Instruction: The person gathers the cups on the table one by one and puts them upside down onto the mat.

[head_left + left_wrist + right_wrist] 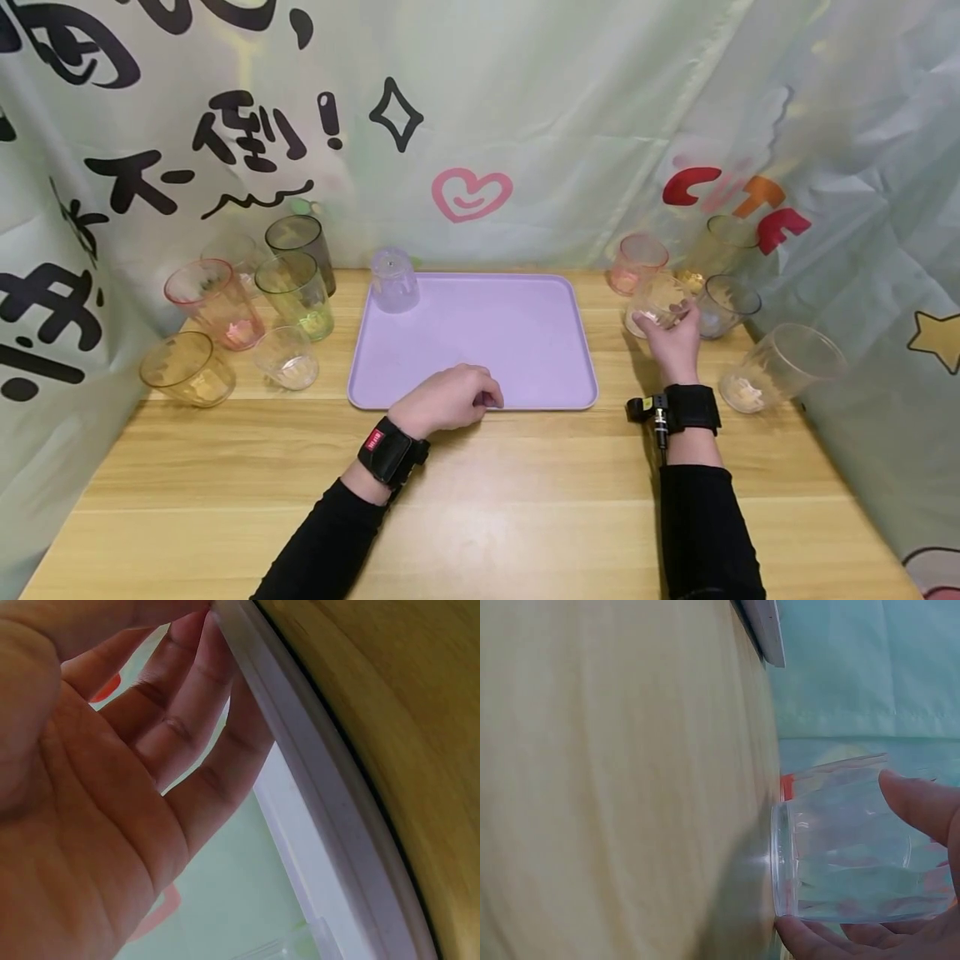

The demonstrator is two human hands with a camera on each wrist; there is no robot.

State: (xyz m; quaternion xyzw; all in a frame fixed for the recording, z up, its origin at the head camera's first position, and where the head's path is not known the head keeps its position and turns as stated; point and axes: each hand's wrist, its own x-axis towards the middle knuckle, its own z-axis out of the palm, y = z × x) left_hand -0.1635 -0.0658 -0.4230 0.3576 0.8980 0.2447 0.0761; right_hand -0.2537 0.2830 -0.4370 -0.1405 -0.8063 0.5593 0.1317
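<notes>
My left hand (447, 398) is at the front rim of a lilac tray (510, 342). In the left wrist view its bent fingers (214, 769) reach inside the raised rim, and the thumb meets the rim's top edge. A lilac-tinted tumbler (394, 287) stands upside down in the tray's back left corner. My right hand (677, 342) grips a clear tumbler (855, 862) from the front, thumb and fingers on opposite sides. That tumbler is upright, its base at the tabletop. A pink tumbler (637, 260) is close behind it, and a grey-blue one (731, 302) stands to its right.
At the back right is a tall yellow tumbler (720, 246); a large clear one (783, 367) leans outward in view at far right. Several tumblers crowd the left, among them red (213, 300), green (296, 292) and amber (187, 367). A printed cloth (570, 125) hangs behind the table.
</notes>
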